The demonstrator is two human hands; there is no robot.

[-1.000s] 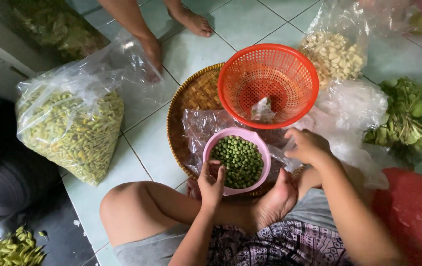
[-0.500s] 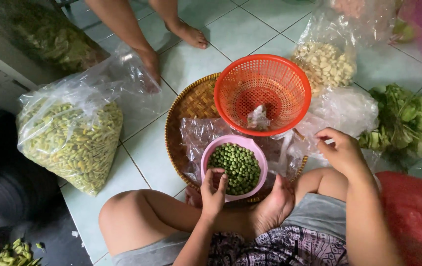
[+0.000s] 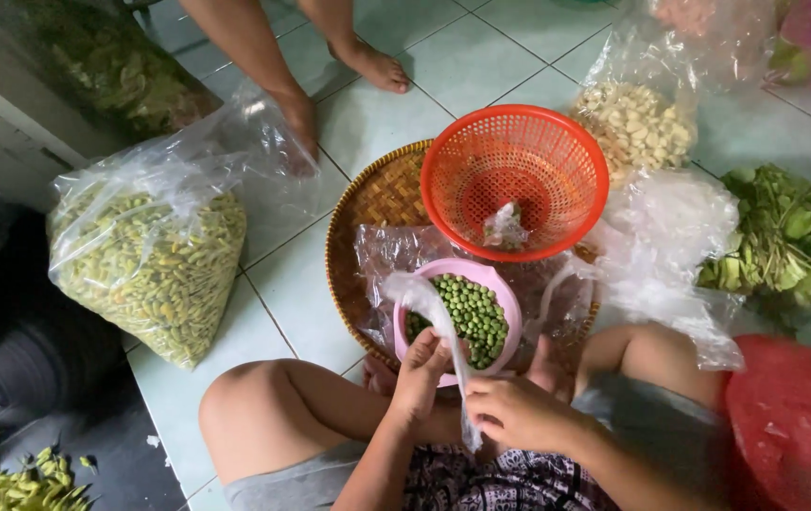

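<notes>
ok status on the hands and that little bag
Left hand and right hand both pinching small clear bag. Bag over pink bowl of peas. Nothing blocking.

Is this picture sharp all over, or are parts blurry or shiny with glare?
Head view: soft, even light with no hard shadows. The pink bowl of green peas and the orange basket look sharp. Pale glare sits on the clear bag of pods. The top right corner is smeared pink, and the red bag is soft.
</notes>
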